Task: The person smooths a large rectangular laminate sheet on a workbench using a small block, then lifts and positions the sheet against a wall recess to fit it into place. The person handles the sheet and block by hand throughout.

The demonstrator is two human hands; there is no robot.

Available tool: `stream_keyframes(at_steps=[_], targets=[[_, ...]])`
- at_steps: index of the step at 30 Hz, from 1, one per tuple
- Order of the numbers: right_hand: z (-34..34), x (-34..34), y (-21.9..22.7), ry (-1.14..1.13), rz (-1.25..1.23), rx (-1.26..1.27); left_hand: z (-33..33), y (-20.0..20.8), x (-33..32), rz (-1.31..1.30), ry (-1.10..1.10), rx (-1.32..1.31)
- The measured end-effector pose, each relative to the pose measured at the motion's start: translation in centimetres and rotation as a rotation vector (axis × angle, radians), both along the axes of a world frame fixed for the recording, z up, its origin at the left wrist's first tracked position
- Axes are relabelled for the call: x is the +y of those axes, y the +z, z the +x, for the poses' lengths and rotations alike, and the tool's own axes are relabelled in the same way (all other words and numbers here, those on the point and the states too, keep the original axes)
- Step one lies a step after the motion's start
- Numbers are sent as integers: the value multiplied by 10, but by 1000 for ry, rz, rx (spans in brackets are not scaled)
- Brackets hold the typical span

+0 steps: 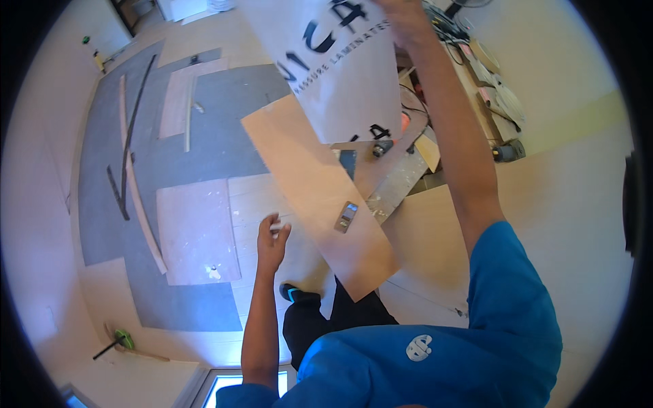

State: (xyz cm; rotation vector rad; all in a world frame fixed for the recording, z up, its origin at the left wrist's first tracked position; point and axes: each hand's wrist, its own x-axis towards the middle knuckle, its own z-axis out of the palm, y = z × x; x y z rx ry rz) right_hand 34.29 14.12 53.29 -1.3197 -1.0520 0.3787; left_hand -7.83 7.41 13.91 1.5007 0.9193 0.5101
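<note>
My right hand [403,24] is raised at the top of the view, gripping a white printed sheet [354,102] by its edge. The sheet hangs down with large dark lettering on it, and its upper part runs out of view. Below it slants a long light-brown board [306,170], partly covered by the sheet's lower end. A small rectangular object [346,217] with a shiny face lies on the board; its kind is unclear. To the left of the board, my left hand [273,245] hovers with fingers apart and nothing in it.
Grey sheets [238,92] cover much of the floor at left, with a pale square board [197,231] and long thin strips [139,197] on them. A power tool [384,146] lies beyond the brown board. Tools and cables [449,27] crowd a bench at the far right.
</note>
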Motion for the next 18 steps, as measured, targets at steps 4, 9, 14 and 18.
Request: stream_keyframes(at_steps=[4,9,14,18], targets=[[15,0,-7,22,257,191,-7,96,36,-341,97,-367],[-68,-7,-31,-159,317,483,-43,150,58,-499,194,-563],[-112,11,-80,-179,381,747,-73,174,65,-529,347,-465],[-150,5,-82,-138,448,723,-84,171,75,-593,324,-555]])
